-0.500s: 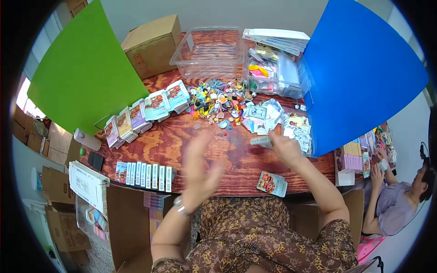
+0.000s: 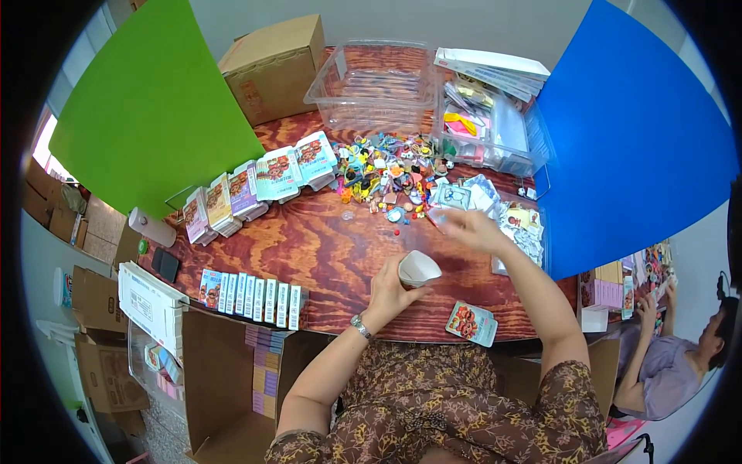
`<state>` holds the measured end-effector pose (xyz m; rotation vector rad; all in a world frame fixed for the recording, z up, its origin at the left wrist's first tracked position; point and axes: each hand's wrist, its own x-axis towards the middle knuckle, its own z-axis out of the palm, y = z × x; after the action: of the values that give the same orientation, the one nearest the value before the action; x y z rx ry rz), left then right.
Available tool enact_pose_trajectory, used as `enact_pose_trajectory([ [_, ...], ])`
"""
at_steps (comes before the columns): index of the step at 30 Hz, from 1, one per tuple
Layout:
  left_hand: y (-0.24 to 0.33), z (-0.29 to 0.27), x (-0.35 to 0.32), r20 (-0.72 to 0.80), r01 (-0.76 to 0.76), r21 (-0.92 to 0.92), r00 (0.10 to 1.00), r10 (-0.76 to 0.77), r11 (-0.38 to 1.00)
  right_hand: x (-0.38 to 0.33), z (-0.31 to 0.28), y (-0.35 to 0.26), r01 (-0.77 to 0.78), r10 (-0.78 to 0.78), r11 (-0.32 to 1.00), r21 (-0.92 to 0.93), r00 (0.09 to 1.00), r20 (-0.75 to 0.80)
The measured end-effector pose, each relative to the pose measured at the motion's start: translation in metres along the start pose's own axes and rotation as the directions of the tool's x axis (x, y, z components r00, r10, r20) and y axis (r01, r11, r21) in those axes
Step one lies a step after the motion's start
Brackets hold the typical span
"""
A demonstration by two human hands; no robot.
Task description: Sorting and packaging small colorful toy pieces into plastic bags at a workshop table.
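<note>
Carton (image 2: 471, 325): flat teal card, near the red wood-grained counter's (image 2: 332, 255) edge.
Left hand (image 2: 389, 291): gripping white open-topped card box (image 2: 420, 269) over the counter; light hold, mouth upward, seems best.
Right hand (image 2: 470, 230): blurred near pale flat packets (image 2: 481, 193); cannot tell its grip.
Heap (image 2: 386, 174): multicoloured trinkets, farther back.

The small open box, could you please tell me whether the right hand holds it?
No, the left hand grips the small open box.
</note>
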<state>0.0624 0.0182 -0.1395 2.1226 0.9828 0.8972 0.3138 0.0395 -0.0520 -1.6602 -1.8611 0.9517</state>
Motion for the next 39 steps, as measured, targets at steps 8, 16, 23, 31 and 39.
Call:
enact_pose_trajectory([
  [8, -0.028, 0.023, -0.006, -0.072, 0.049, -0.272, 0.995, -0.072, 0.961, 0.06, -0.009, 0.12, -0.378, 0.25, 0.7, -0.606, 0.925, -0.287],
  [16, -0.034, 0.034, -0.003, -0.06, 0.124, -0.249, 0.988, -0.143, 0.961, 0.068, -0.017, 0.107, -0.409, 0.259, 0.737, -0.538, 0.906, -0.334],
  [23, -0.027, 0.029, -0.003, -0.056, 0.256, -0.303, 0.957, -0.285, 0.918, 0.061, -0.01, 0.117, -0.317, 0.116, 0.815, -0.486, 0.91, -0.399],
  [31, -0.035, 0.033, -0.005, -0.081, 0.178, -0.266, 0.975, -0.206, 0.947, 0.039, -0.017, 0.11, -0.112, 0.003, 0.969, -0.219, 0.896, -0.444],
  [39, -0.032, 0.038, 0.002, -0.111, 0.123, -0.207, 0.983, -0.149, 0.971, 0.028, -0.023, 0.125, -0.086, -0.176, 0.876, -0.475, 0.859, -0.481],
])
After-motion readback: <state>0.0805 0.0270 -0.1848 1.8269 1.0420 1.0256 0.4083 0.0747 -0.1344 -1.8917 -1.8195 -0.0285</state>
